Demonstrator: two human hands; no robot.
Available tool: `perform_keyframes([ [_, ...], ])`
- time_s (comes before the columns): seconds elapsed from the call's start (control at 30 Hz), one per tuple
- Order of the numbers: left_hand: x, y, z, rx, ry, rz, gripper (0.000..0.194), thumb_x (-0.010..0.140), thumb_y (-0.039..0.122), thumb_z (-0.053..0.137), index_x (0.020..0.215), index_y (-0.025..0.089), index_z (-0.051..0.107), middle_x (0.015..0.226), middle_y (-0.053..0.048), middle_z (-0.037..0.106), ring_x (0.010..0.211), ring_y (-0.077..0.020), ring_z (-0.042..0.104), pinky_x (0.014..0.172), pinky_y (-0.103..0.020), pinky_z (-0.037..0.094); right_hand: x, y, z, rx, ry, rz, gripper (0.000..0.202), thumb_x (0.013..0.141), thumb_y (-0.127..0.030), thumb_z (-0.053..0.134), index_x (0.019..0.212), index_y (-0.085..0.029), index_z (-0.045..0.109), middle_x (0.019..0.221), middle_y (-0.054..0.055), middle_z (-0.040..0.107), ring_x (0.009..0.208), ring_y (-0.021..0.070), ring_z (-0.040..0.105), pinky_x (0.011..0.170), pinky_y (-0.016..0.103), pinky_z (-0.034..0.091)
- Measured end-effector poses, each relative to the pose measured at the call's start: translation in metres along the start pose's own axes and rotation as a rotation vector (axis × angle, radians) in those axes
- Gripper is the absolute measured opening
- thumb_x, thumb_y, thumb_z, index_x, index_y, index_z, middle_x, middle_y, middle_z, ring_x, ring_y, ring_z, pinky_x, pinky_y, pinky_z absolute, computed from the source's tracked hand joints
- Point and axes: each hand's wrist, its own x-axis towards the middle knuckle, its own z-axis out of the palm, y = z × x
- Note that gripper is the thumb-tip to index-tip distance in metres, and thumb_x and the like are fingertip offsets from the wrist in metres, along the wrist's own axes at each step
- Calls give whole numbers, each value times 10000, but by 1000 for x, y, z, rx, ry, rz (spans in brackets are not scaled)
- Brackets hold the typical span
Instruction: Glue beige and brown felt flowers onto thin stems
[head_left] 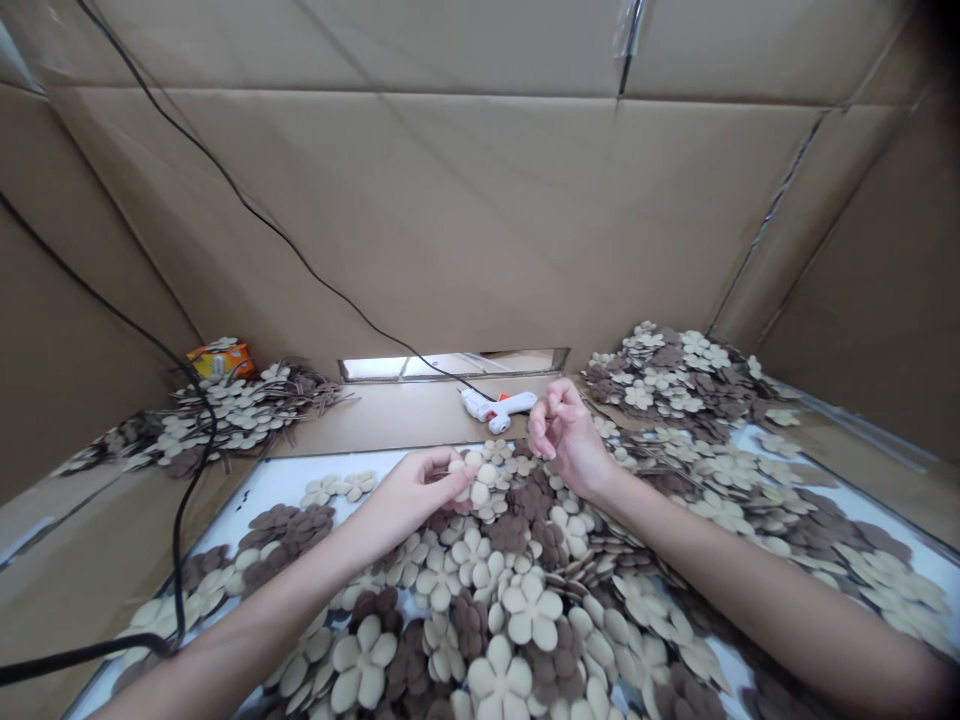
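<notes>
The fingers of the left hand (pixel 420 490) are clamped on a cream flower (pixel 482 488), held above the middle of the heap. To its right, the right hand (pixel 574 445) is raised with its fingers curled; whether their tips meet or pinch anything cannot be told. Just left of that hand, on the far side, a white glue gun (pixel 477 405) lies on its side, a thin black cord (pixel 225 175) running up to the far left. Beneath both hands, loose flowers (pixel 532 610) in cream and brown overlap across the white desk (pixel 277 485). Farther out stand a left pile (pixel 240 410), with an orange packet (pixel 223 361) behind, and a right pile (pixel 675 385), before the cardboard wall (pixel 480 220).
</notes>
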Motion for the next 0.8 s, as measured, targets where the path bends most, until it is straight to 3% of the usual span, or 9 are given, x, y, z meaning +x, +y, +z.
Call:
perform_keyframes([
  [0.27, -1, 1, 0, -2, -9, 14, 320, 772, 472, 603, 682, 173, 533, 651, 28, 526, 656, -141, 586, 702, -268, 513, -1, -1, 4, 10, -64, 35, 131, 822, -279, 483, 809, -247, 356, 607, -93, 552, 351, 50, 375, 396, 166, 350],
  [0.8, 0, -1, 0, -43, -14, 3, 313, 767, 454, 618, 683, 162, 543, 668, 37, 540, 656, -132, 588, 711, -272, 513, -2, 4, 0, 25, -42, 10, 136, 824, -247, 508, 807, -236, 373, 589, -104, 536, 339, 39, 368, 402, 170, 362],
])
